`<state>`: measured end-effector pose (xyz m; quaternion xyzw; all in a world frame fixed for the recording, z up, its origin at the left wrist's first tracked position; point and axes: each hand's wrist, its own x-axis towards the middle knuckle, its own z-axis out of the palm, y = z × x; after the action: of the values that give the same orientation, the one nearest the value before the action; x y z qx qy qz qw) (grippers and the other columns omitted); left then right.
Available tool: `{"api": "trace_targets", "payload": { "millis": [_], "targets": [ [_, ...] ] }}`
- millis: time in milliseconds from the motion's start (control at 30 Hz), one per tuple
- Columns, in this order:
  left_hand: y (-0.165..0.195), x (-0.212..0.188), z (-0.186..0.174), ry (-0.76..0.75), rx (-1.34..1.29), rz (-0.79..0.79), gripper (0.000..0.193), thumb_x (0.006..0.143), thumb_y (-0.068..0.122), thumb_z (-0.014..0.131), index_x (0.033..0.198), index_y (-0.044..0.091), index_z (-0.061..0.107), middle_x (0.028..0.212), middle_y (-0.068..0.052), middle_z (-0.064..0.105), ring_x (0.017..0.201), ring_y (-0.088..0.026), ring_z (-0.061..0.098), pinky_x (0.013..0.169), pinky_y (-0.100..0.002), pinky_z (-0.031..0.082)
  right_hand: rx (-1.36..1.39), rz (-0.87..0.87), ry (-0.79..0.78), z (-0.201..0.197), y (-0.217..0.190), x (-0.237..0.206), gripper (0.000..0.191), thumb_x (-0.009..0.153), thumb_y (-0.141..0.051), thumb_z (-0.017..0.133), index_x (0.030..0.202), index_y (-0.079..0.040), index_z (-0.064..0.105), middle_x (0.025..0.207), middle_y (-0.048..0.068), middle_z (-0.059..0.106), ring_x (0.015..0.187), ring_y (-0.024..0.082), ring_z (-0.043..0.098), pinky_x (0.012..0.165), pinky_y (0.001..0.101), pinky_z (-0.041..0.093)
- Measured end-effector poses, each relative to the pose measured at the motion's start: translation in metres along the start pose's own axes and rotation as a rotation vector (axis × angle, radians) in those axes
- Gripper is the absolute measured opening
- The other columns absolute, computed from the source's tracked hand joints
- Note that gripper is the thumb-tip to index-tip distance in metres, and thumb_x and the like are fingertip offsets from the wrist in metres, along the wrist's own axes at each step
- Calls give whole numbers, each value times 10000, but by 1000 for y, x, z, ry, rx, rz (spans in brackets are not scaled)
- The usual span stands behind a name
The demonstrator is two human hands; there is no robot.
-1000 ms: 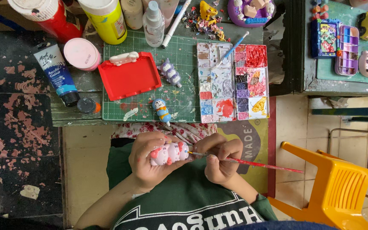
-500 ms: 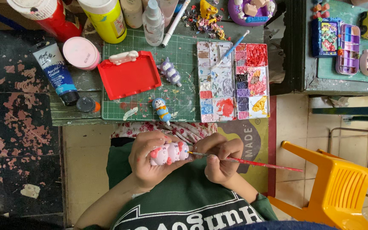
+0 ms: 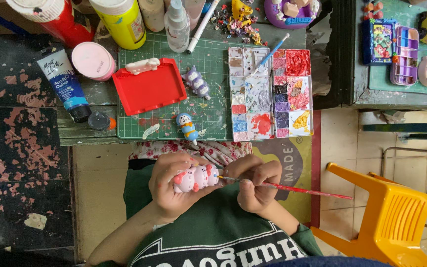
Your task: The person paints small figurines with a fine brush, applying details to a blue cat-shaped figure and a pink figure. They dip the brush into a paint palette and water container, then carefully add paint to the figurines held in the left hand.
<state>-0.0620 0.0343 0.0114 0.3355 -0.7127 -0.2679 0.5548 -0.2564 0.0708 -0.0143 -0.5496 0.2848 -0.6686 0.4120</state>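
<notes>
Low in the frame's centre, left hand wrapped around a pink figurine, right hand pinching a red-handled brush with tip touching the figurine's right end (paint palette and red tray above on the green cutting mat).

The person wears a dark green T-shirt with short sleeves and large white block lettering across the chest, toward 6 o'clock. A cloth with red flowers on white lies over the lap at 12 o'clock of the shirt. Both forearms are bare; no rings or watch show on the left hand or right hand.
</notes>
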Motion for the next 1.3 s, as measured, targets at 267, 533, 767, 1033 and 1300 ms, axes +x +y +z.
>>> {"api": "trace_targets", "payload": {
  "millis": [267, 533, 767, 1033, 1300],
  "targets": [
    [0, -3, 0, -7, -25, -14, 736, 729, 176, 985, 1253, 69, 480, 1130, -92, 565, 957, -221, 724, 800, -330, 609, 30, 14, 0, -1, 0, -3, 233, 1079, -114, 534, 1075, -104, 301, 941, 220, 607, 786, 230, 615, 818, 408, 589],
    [-1, -6, 2, 7, -37, 1, 747, 744, 159, 974, 1274, 66, 456, 1139, -96, 571, 954, -229, 731, 809, -337, 620, 12, 9, 1, -3, 1, -7, 230, 1079, -109, 532, 1078, -104, 303, 944, 215, 612, 800, 231, 617, 839, 403, 590],
    [-2, -8, 5, 28, -38, 8, 759, 749, 169, 974, 1283, 73, 443, 1140, -96, 573, 968, -230, 729, 821, -339, 631, -19, 7, -12, -4, 1, -8, 230, 1074, -107, 543, 1075, -102, 313, 941, 204, 621, 815, 245, 630, 842, 414, 595],
    [-2, -17, 6, 6, -125, -99, 803, 774, 154, 949, 1365, 77, 411, 1189, -120, 580, 1010, -223, 717, 864, -355, 623, 184, 54, 106, 6, -5, -1, 255, 1094, -166, 546, 1080, -126, 295, 897, 184, 571, 704, 235, 623, 679, 399, 620],
    [-4, -23, 13, 43, -198, -134, 833, 804, 116, 924, 1441, 94, 388, 1231, -139, 574, 1040, -241, 716, 900, -380, 665, 182, 19, 83, 6, -5, -1, 247, 1084, -142, 546, 1082, -120, 300, 889, 185, 570, 692, 253, 601, 702, 427, 605]
  ]
}}
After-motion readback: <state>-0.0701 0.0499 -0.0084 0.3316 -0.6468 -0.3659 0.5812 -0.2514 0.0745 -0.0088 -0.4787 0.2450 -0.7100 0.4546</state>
